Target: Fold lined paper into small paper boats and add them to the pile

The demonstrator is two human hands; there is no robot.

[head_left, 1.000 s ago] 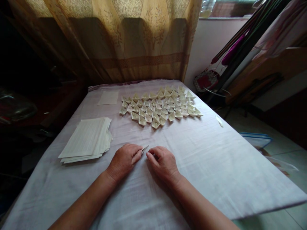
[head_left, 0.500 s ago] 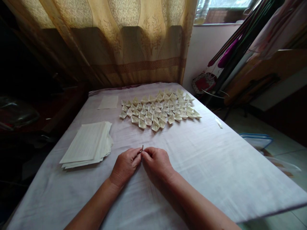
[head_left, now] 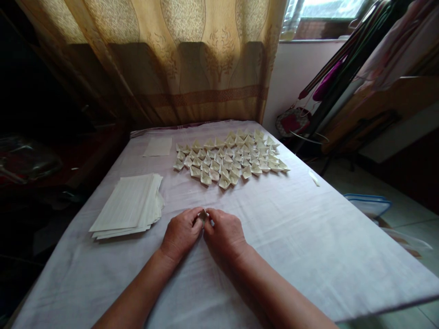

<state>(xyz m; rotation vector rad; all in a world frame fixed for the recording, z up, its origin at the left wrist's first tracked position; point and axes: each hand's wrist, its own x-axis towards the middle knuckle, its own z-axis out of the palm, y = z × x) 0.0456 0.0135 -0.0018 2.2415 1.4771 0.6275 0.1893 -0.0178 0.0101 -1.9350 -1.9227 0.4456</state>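
Note:
My left hand [head_left: 183,232] and my right hand [head_left: 224,230] meet over the middle of the table, fingers closed in a pinch. Between their fingertips is a small piece of folded paper [head_left: 203,215], mostly covered by the fingers. Beyond the hands, several folded paper boats [head_left: 224,180] stand close together in rows. To the left of my left hand lies a stack of white paper sheets [head_left: 125,205], its edges uneven. A single paper sheet [head_left: 157,147] lies flat behind the stack.
A pale cloth covers the table [head_left: 308,246]. Near its right edge lies a small white object [head_left: 314,178]. A patterned curtain [head_left: 212,82] hangs behind the table. On the floor at right is a blue-rimmed clear container [head_left: 368,204]. Bags [head_left: 293,121] hang beyond the far right corner.
The folded paper between my fingertips has turned from edge-on to showing a wider, opened face. Both hands stay in nearly the same place. The whole view has shifted slightly.

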